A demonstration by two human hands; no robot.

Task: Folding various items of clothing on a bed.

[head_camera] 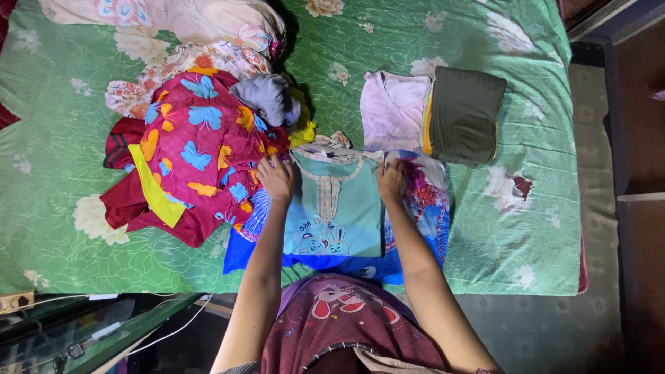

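Head view: both forearms extended forward over the near edge of the bed (526, 228), which was covered by a green floral sheet. The left hand (276, 179) lay palm down, fingers closed on the left shoulder of a teal child's top (336, 208); the right hand (391, 180) pinched its right shoulder. The top, a soft knit with a checked placket and two printed rabbits at the hem, lay flat on a blue patterned cloth (415, 208) near the middle of the near edge. To the left sat a crumpled heap of magenta butterfly-print fabric (194, 145). Toward the far right lay a folded pale pink garment (393, 111) touching a folded olive one (467, 114).
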